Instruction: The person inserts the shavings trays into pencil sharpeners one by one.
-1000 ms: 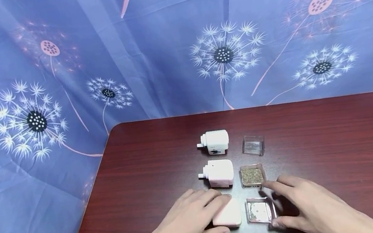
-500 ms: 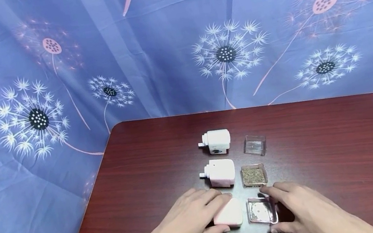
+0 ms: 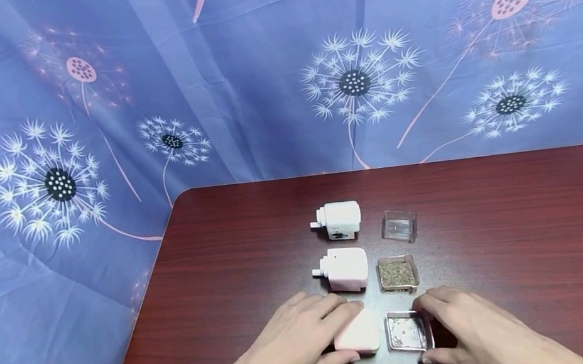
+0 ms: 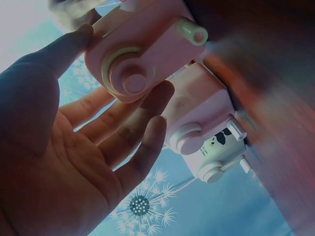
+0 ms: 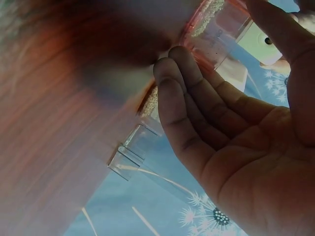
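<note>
My left hand (image 3: 308,345) holds a pink hand-crank pencil sharpener (image 3: 358,332) at the near side of the table. In the left wrist view, thumb and fingers lie around the sharpener's body (image 4: 147,44), with its crank facing the camera. Opposite it, my right hand (image 3: 469,326) grips a clear shavings drawer (image 3: 406,332) between thumb and fingers at its right side. A few bits of shavings lie in that drawer. In the right wrist view the fingers reach along the drawer (image 5: 219,42); the sharpener's hole side shows beyond.
Behind the left hand lie a pale pink sharpener (image 3: 347,270) and a white one (image 3: 343,219). To their right are a drawer filled with brownish-green shavings (image 3: 397,273) and another clear drawer (image 3: 399,226). The dark red table (image 3: 532,220) ends at a blue dandelion curtain (image 3: 253,86).
The right fingers have drawn in from beside the filled drawer to the near drawer's side. The left hand stays on the pink sharpener. The view has shifted slightly.
</note>
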Action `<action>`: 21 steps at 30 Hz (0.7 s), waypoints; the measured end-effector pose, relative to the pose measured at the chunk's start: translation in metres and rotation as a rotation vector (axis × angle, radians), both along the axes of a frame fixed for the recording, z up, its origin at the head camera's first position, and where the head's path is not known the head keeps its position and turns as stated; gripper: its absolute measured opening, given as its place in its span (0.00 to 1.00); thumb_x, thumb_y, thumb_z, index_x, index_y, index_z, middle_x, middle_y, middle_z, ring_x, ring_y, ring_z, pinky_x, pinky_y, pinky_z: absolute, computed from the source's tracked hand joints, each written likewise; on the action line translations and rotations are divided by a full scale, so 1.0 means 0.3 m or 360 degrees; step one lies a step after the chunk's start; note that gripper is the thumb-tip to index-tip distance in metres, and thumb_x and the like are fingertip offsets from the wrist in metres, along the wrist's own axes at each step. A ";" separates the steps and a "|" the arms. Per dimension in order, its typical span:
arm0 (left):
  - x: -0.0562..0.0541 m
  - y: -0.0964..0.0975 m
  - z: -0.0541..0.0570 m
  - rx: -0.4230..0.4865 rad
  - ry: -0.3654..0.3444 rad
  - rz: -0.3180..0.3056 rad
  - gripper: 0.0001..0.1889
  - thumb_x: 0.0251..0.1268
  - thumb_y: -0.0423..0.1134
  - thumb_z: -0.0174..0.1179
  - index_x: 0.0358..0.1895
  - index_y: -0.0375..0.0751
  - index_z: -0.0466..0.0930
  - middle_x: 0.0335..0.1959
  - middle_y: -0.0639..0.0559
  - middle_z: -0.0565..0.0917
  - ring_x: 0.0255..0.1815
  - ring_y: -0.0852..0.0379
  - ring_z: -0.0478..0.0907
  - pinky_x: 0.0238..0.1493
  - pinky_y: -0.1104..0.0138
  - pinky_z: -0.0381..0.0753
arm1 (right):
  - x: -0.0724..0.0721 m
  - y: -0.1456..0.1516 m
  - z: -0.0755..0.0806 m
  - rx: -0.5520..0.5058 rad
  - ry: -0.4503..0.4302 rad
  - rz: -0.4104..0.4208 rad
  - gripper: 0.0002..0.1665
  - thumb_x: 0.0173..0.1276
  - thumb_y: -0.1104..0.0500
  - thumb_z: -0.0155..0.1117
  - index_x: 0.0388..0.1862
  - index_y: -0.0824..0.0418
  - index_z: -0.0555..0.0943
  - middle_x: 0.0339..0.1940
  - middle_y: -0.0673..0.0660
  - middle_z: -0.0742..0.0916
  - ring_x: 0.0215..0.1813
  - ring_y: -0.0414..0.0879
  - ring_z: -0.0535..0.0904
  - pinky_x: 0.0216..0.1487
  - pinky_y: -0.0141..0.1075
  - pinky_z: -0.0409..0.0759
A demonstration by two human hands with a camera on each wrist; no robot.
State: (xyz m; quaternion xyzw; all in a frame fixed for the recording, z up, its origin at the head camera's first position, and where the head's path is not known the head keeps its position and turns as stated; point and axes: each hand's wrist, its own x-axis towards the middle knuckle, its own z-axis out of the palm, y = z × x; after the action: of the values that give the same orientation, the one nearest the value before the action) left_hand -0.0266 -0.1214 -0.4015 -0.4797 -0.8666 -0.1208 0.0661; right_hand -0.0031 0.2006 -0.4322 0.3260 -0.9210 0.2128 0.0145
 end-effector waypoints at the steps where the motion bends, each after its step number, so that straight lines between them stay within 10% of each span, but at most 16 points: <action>1: 0.000 0.000 0.000 0.0004 0.0001 -0.0002 0.28 0.73 0.62 0.64 0.68 0.53 0.79 0.59 0.63 0.83 0.56 0.61 0.82 0.59 0.63 0.80 | -0.001 0.001 -0.003 -0.0012 0.0009 0.0016 0.29 0.53 0.39 0.85 0.47 0.50 0.84 0.38 0.35 0.81 0.37 0.28 0.74 0.33 0.35 0.78; 21: -0.005 -0.001 -0.001 -0.0006 -0.0059 -0.0002 0.31 0.67 0.62 0.69 0.69 0.53 0.78 0.59 0.62 0.83 0.57 0.62 0.82 0.62 0.63 0.79 | -0.008 -0.016 -0.026 -0.0090 0.0150 0.0121 0.27 0.55 0.40 0.84 0.43 0.53 0.83 0.35 0.37 0.79 0.35 0.28 0.71 0.31 0.30 0.75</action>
State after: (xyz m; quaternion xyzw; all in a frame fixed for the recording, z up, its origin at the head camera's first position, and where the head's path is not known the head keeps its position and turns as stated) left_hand -0.0282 -0.1218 -0.4019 -0.4781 -0.8675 -0.1282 0.0492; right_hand -0.0055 0.1958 -0.4399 0.3699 -0.8998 0.2237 0.0591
